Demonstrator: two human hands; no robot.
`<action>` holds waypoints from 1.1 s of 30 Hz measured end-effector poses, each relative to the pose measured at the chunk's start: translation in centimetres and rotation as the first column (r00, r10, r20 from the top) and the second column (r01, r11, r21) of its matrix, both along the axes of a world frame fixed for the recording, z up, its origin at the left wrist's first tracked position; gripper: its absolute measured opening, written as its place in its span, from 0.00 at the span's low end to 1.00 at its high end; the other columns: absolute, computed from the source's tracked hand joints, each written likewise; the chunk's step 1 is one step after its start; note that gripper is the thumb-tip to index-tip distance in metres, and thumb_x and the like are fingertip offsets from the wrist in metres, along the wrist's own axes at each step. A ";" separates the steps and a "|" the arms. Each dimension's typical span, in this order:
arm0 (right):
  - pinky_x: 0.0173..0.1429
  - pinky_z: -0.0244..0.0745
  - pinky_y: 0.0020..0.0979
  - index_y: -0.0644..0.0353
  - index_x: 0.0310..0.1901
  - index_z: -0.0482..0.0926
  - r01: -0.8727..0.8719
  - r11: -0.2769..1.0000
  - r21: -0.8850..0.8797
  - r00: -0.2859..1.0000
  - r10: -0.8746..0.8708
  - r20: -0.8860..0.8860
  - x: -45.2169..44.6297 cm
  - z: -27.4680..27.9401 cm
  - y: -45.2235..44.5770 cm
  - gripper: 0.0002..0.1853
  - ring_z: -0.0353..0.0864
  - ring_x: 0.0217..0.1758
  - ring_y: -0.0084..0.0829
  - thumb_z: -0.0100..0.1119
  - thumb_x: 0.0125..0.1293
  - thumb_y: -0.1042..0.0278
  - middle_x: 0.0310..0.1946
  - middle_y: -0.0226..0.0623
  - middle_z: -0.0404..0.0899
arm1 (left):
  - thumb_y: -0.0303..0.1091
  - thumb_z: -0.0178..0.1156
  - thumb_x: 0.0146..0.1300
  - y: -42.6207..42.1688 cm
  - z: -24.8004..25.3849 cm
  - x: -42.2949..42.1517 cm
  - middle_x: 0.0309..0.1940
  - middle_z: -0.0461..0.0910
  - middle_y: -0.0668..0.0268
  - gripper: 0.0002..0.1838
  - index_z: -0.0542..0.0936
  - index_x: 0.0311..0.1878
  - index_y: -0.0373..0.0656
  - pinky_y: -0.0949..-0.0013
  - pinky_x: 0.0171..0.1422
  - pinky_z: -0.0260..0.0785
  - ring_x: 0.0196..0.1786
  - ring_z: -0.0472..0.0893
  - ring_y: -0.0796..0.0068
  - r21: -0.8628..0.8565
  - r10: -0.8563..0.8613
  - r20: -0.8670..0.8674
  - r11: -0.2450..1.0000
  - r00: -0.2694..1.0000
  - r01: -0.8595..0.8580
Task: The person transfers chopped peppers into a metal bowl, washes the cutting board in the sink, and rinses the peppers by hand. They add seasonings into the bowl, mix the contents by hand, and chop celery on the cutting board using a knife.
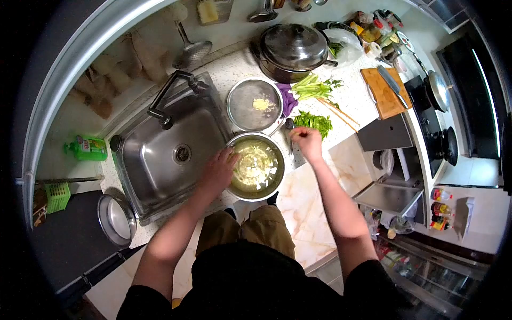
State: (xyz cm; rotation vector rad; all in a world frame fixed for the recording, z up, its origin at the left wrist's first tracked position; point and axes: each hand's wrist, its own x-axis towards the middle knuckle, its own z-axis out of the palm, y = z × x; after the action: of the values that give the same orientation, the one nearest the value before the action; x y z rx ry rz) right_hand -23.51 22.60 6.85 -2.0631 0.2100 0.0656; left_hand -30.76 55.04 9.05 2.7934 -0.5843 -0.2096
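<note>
A round metal bowl (280, 154) of liquid, with pale pieces in it, stands at the counter's front edge beside the sink. My left hand (217, 169) grips its left rim, fingers reaching over the edge. My right hand (307, 140) is closed to the right of the bowl, fingertips pressed together; whatever they hold is too small to make out. Close to its fingers is a dark rounded object (289, 124). Behind the bowl lies a round fine-mesh sieve (245, 114) with pale yellow crumbs (262, 104). Chopped green leaves (314, 124) lie just beyond my right hand.
At left is a steel sink (154, 170) with a faucet (168, 101). A lidded pot (293, 48), a purple cloth (288, 98), green stalks (312, 87) and chopsticks (338, 113) lie behind. A knife (392, 82) rests on a cutting board (378, 96) at right.
</note>
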 end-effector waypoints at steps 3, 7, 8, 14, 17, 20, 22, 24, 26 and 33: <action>0.40 0.81 0.37 0.61 0.38 0.89 -0.066 0.937 -0.344 0.979 0.127 0.158 2.7 -1.2 -3.1 0.08 0.86 0.32 0.42 0.72 0.57 0.69 0.35 0.43 0.87 | 0.27 0.56 0.62 -3.5 -1.1 2.3 0.73 0.65 0.57 0.33 0.69 0.73 0.50 0.52 0.67 0.72 0.71 0.70 0.53 0.072 -0.072 -0.073 0.994 0.995 0.078; 0.48 0.82 0.41 0.59 0.43 0.88 -0.127 0.684 -0.718 0.796 0.502 0.338 3.2 0.5 -3.6 0.11 0.86 0.43 0.47 0.68 0.57 0.73 0.45 0.44 0.87 | 0.27 0.56 0.61 -6.6 -1.4 3.3 0.78 0.59 0.52 0.38 0.63 0.78 0.49 0.51 0.74 0.66 0.75 0.65 0.49 0.140 -0.063 -0.379 0.982 0.923 0.125; 0.54 0.82 0.41 0.60 0.45 0.88 -0.174 0.708 -0.684 0.849 0.461 0.260 2.6 2.9 -2.6 0.13 0.84 0.50 0.47 0.66 0.56 0.75 0.50 0.44 0.85 | 0.27 0.56 0.61 -6.7 -2.3 3.1 0.78 0.59 0.52 0.38 0.63 0.78 0.49 0.51 0.74 0.66 0.75 0.65 0.49 0.134 -0.069 -0.385 0.982 0.920 0.130; 0.67 0.76 0.41 0.62 0.53 0.85 -0.679 0.512 -0.526 0.645 0.758 -0.095 -2.5 2.2 6.0 0.20 0.79 0.62 0.45 0.55 0.60 0.80 0.63 0.47 0.78 | 0.34 0.61 0.58 -5.1 -3.9 2.5 0.75 0.63 0.52 0.38 0.66 0.75 0.44 0.51 0.69 0.70 0.73 0.68 0.49 0.322 -0.098 -0.403 0.915 0.910 0.242; 0.68 0.76 0.41 0.63 0.57 0.82 -0.691 0.361 -0.627 0.606 0.762 -0.228 -4.1 0.0 9.4 0.21 0.76 0.66 0.46 0.52 0.64 0.78 0.67 0.48 0.74 | 0.36 0.60 0.58 -4.2 -3.8 2.1 0.69 0.71 0.52 0.33 0.71 0.70 0.43 0.52 0.65 0.74 0.70 0.71 0.50 0.257 -0.132 -0.322 0.941 0.937 0.221; 0.66 0.78 0.40 0.65 0.60 0.79 -0.703 0.331 -0.629 0.635 0.690 -0.347 -5.1 -1.9 10.4 0.21 0.74 0.69 0.48 0.50 0.67 0.75 0.69 0.49 0.71 | 0.36 0.59 0.59 -3.7 -4.6 1.9 0.62 0.77 0.52 0.28 0.75 0.65 0.41 0.53 0.63 0.75 0.66 0.76 0.51 0.351 -0.237 -0.475 0.832 0.847 0.429; 0.60 0.81 0.39 0.66 0.56 0.81 -0.667 0.402 -0.627 0.687 0.657 -0.309 -6.0 -3.9 10.3 0.18 0.80 0.63 0.47 0.51 0.67 0.73 0.62 0.54 0.77 | 0.36 0.57 0.60 -3.5 -4.3 1.1 0.57 0.80 0.51 0.26 0.76 0.62 0.39 0.52 0.63 0.75 0.60 0.80 0.49 0.226 -0.147 -0.457 0.935 0.877 0.274; 0.60 0.81 0.39 0.66 0.52 0.83 -0.764 0.363 -0.534 0.614 0.662 -0.429 -6.4 -2.9 10.0 0.16 0.82 0.60 0.47 0.52 0.66 0.73 0.57 0.55 0.80 | 0.35 0.57 0.59 -3.6 -4.6 1.0 0.56 0.81 0.50 0.26 0.76 0.62 0.38 0.51 0.62 0.76 0.58 0.81 0.48 0.195 -0.153 -0.502 0.939 0.851 0.284; 0.56 0.82 0.44 0.67 0.40 0.85 -0.808 0.436 -0.397 0.587 0.654 -0.477 -7.0 -2.5 10.1 0.11 0.87 0.48 0.51 0.62 0.56 0.71 0.40 0.55 0.86 | 0.35 0.57 0.59 -3.7 -5.2 0.9 0.56 0.81 0.50 0.26 0.76 0.62 0.37 0.51 0.61 0.76 0.57 0.83 0.48 0.165 -0.163 -0.543 0.941 0.824 0.295; 0.60 0.80 0.42 0.68 0.43 0.85 -0.856 0.481 -0.190 0.502 0.686 -0.527 -7.8 -3.6 11.5 0.14 0.86 0.51 0.50 0.66 0.59 0.67 0.44 0.55 0.86 | 0.31 0.62 0.50 -2.6 -9.5 0.4 0.44 0.86 0.52 0.23 0.84 0.53 0.50 0.51 0.53 0.77 0.48 0.86 0.49 -0.057 -0.367 -0.564 0.911 0.739 0.408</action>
State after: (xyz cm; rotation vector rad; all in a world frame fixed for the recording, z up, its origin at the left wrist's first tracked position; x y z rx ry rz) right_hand -31.27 34.14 3.26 -2.4044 -0.6013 1.1219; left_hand -30.36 52.42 -0.47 2.4328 -0.9986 -1.1230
